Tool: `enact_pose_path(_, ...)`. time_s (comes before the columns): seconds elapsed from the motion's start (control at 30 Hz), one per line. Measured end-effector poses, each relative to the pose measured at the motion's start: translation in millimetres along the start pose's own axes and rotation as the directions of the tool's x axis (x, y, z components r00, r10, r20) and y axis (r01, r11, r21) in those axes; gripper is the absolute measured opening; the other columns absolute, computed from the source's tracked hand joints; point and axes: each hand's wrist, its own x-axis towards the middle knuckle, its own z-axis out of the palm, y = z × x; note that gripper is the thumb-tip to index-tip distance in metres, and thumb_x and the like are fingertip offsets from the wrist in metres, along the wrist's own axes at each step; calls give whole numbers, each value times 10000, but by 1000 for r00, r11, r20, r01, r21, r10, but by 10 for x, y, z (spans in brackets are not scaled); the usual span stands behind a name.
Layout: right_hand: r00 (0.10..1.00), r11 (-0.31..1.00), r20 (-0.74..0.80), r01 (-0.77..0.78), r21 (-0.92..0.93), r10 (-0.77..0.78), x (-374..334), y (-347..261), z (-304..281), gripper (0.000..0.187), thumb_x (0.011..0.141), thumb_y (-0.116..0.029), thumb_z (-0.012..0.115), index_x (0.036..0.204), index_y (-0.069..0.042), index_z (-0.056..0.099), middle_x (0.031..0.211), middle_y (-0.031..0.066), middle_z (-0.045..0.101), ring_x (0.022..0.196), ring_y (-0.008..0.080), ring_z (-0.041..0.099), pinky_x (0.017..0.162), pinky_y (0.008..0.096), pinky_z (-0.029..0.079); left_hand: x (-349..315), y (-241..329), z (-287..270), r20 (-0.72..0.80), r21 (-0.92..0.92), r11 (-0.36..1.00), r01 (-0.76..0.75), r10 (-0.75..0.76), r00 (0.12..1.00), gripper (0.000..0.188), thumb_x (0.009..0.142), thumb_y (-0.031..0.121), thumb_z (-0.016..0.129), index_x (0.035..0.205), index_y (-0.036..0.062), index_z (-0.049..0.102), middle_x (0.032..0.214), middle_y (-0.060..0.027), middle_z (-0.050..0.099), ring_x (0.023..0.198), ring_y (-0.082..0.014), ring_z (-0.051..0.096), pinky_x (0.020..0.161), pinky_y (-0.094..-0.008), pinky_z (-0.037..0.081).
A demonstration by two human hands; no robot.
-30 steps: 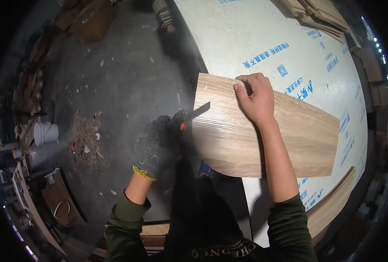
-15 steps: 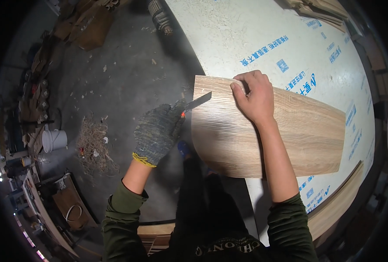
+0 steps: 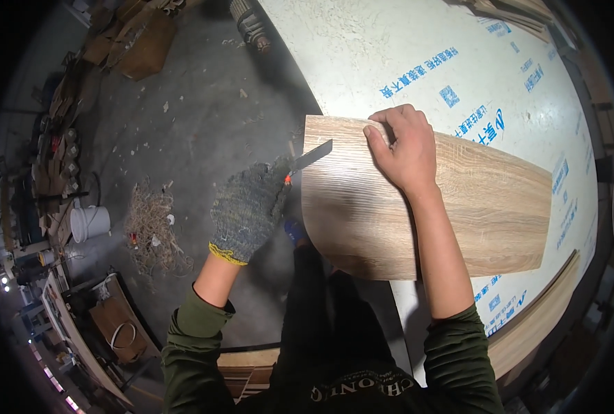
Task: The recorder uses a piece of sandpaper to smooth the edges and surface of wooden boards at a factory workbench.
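Knife (image 3: pixel 312 156) raised onto veneer sheet (image 3: pixel 486 207) | left hand (image 3: pixel 248 207) fingers gripping knife | right hand (image 3: pixel 403 148) pinching edge

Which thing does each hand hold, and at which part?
Left hand grips a utility knife by its handle. Right hand pinches the wood-grain sheet at its top edge.

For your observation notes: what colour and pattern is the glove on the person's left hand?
Speckled grey knit with a yellow cuff edge, on the left hand; the head view shows it.
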Motion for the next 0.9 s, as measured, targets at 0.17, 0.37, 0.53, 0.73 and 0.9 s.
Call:
enact_pose_path(0.17, 1000, 1000, 5, -6, -5, 6, 6, -3, -14, 178, 806, -246, 677, 904, -100, 697, 898, 78, 598, 907, 266, 550, 822, 386, 429, 62, -25, 10, -42, -16, 1000, -4, 4, 999, 380, 892, 198, 607, 1266, 133, 580, 956, -138, 625, 797, -341, 611, 686, -441, 490)
enact_pose_path(0.37, 1000, 1000, 15, -13, -3, 13, -1, 2, -11, 177, 805, -247, 680, 906, -102, 700, 909, 75, 602, 914, 264, 550, 831, 384, 428, 138, -58, 32, -34, 38, 999, 17, -16, 999, 344, 911, 209, 589, 1245, 128, 590, 951, -143, 621, 777, -352, 607, 675, -448, 488)
enact_pose_path(0.53, 1000, 1000, 0, -5, 13, 5, 1, -13, -14, 163, 802, -232, 684, 899, -103, 699, 913, 76, 606, 910, 262, 551, 830, 382, 430, 236, -91, -2, -37, -10, 1000, 16, -16, 999, 311, 924, 222, 577, 1215, 117, 606, 938, -158, 624, 794, -360, 610, 692, -452, 493)
enact_pose_path(0.73, 1000, 1000, -4, -1, 5, 1, 0, 9, -9, 160, 800, -231, 686, 895, -102, 699, 907, 75, 606, 907, 263, 553, 828, 382, 431, 310, -109, 7, -7, 13, 999, 53, -53, 999, 289, 936, 238, 568, 1188, 106, 621, 976, -173, 637, 845, -368, 619, 729, -444, 505)
enact_pose_path(0.9, 1000, 1000, -13, 11, 4, -11, 9, 15, -10, 165, 798, -237, 688, 893, -103, 698, 902, 75, 607, 902, 263, 553, 822, 384, 431, 394, -153, 18, -33, -15, 999, 42, -43, 999, 308, 946, 256, 555, 1206, 101, 613, 1011, -173, 643, 869, -372, 623, 747, -444, 508)
